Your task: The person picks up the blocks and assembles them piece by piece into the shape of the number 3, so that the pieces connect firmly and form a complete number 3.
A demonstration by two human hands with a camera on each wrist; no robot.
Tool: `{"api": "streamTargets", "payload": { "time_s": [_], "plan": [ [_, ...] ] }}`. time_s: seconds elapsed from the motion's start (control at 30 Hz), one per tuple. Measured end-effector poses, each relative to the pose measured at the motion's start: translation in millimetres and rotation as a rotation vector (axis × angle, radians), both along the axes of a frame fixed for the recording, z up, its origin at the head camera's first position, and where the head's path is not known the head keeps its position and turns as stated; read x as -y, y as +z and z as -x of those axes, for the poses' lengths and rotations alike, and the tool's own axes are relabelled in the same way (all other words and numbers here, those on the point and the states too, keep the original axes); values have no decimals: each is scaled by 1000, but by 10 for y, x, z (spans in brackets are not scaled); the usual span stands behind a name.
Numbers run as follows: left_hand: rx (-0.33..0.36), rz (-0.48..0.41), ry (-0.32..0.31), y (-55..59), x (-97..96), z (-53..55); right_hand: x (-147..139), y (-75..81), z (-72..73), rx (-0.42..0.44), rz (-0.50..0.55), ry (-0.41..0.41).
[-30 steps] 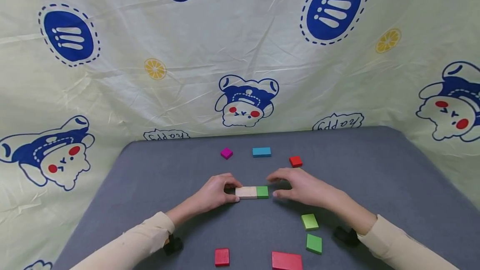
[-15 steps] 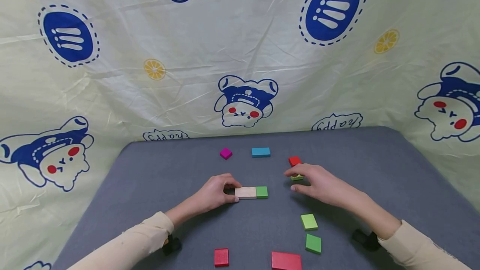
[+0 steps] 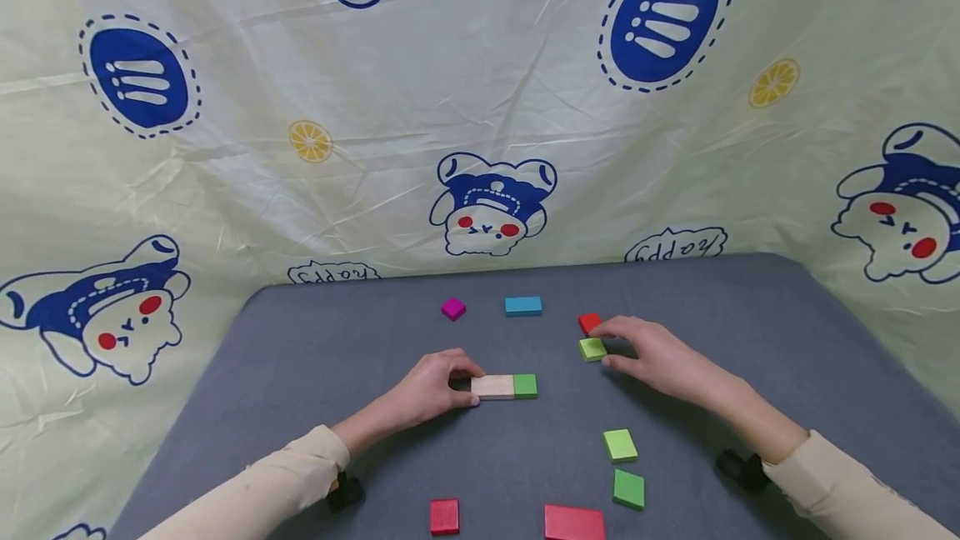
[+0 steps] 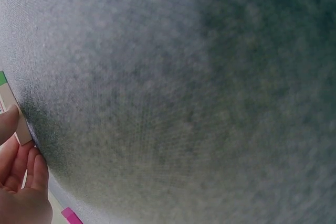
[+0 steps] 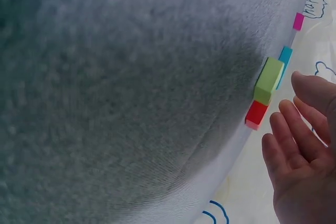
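My left hand (image 3: 435, 386) pinches the left end of a pale wooden block (image 3: 492, 387) between thumb and fingers. Flush against that block's right end lies a green square block (image 3: 525, 386). In the left wrist view the thumb lies over the pale block (image 4: 23, 129). Over on the right, my right hand (image 3: 652, 352) reaches beside a yellow-green block (image 3: 592, 349), its thumb and forefinger spread apart near that block's right side. A gap shows between the fingers and the yellow-green block (image 5: 269, 81) in the right wrist view. Just behind it lies a red block (image 3: 589, 322).
Toward the back of the grey table (image 3: 337, 323) are a magenta block (image 3: 453, 309) and a blue block (image 3: 523, 307). Nearer are another yellow-green block (image 3: 620, 445), a green block (image 3: 628, 489), a small red block (image 3: 444, 517) and a larger red block (image 3: 573, 522).
My right hand has moved from near the green block's right end, right and back to the yellow-green block, which it had been covering. The left hand and its pale block have stayed put.
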State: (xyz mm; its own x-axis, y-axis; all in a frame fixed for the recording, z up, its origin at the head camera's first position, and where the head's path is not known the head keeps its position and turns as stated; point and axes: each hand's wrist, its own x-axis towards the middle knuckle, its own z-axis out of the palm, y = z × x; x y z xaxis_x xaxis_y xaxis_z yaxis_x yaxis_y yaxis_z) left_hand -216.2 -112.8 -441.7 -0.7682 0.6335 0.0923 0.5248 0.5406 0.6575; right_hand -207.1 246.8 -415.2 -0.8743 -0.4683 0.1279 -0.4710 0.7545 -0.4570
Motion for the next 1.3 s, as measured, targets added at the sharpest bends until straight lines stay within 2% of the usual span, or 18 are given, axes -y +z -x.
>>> {"api": "streamTargets", "payload": {
  "time_s": [0.3,0.53,0.73,0.97,1.3],
  "plan": [
    [2,1,3,6,-1,-4,-12,-68,94,21,-14,-11],
    [6,-1,3,7,-11,-7,-15,-89,155,21,-24,18],
    [7,0,6,10,-19,-9,-27,-85,189,64,-30,21],
    [3,10,17,12,-23,-4,-13,-91,208,78,-21,24],
    [1,7,12,-5,-7,-1,96,-69,190,54,0,49]
  ]
}}
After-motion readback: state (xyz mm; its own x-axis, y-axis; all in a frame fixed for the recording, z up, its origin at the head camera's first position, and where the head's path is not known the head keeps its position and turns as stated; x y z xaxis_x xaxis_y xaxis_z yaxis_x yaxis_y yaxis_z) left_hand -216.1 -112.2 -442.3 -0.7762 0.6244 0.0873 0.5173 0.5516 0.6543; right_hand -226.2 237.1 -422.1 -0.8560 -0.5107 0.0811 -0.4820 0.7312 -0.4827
